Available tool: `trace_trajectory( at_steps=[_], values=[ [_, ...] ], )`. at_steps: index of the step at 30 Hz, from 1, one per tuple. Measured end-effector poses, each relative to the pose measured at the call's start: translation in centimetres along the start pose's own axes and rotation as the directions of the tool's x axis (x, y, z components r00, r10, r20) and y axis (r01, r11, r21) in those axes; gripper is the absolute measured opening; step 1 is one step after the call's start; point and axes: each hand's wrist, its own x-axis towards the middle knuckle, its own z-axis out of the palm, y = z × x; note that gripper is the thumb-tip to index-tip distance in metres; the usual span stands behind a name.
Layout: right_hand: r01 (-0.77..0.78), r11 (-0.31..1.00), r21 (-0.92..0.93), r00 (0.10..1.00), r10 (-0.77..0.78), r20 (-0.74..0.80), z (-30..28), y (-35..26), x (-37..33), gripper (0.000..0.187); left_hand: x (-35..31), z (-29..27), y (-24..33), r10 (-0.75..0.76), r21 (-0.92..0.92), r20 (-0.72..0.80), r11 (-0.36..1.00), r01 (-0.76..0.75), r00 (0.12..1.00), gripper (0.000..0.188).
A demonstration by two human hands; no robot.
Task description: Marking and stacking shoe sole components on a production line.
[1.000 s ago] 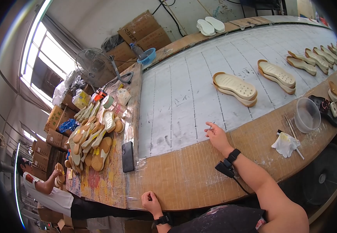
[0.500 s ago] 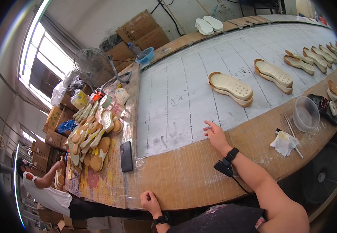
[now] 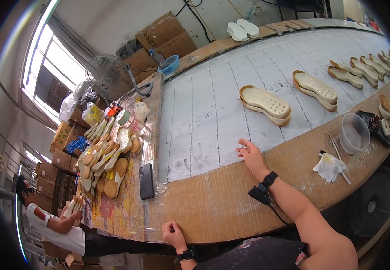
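Note:
My right hand (image 3: 251, 158) hovers at the near edge of the grey-white belt (image 3: 195, 117), its fingers loosely bent and apart; I make out nothing held. At the table's front edge my left hand (image 3: 173, 234) rests with its fingers curled in, and no object shows in it. The nearest things to my right hand are a pair of cream shoe soles (image 3: 265, 104) with tan edges, lying on the belt beyond it. A second pair (image 3: 316, 89) lies further right, with several more soles (image 3: 369, 69) in a row behind. A dark phone (image 3: 146, 181) lies left of the belt.
A heap of soles (image 3: 107, 164) covers the left table, beside a co-worker (image 3: 57, 229). At right are a clear plastic tub (image 3: 354, 133), a white cloth (image 3: 329, 167) and a stick. A fan (image 3: 107, 76) and blue basin (image 3: 169, 65) stand at the back left.
The soles on the belt have shifted slightly left, along with its dashed lines. My hands have barely moved. The co-worker has lowered the soles in their hands and shifted their head and body.

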Motion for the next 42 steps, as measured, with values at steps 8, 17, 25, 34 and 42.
trace_trajectory(
  at_steps=[8,17,25,34,42],
  values=[
    [-0.018,0.997,-0.076,0.997,0.024,0.068,-0.3,-0.9,-0.3,0.031,-0.3,-0.1,0.5,-0.020,0.007,0.016,1.000,0.020,1.000,0.005],
    [-0.030,0.998,-0.052,0.997,0.033,0.067,-0.7,-1.2,-0.4,0.032,-0.5,-0.3,0.9,-0.007,0.000,0.005,1.000,0.007,1.000,0.004],
    [-0.023,0.994,-0.107,0.994,0.034,0.100,-1.0,-1.5,-0.5,0.033,-0.6,-0.2,0.8,0.018,-0.002,-0.022,1.000,-0.018,1.000,0.004],
    [-0.039,0.991,-0.131,0.992,0.054,0.110,-1.5,-2.7,-0.9,0.032,-1.0,-0.6,1.5,-0.005,-0.033,-0.006,0.999,0.005,1.000,0.005],
    [-0.017,0.994,-0.111,0.994,0.028,0.105,-1.8,-2.6,-0.9,0.031,-1.4,-0.9,1.0,0.011,-0.102,-0.019,0.995,-0.013,1.000,0.005]
  ],
)
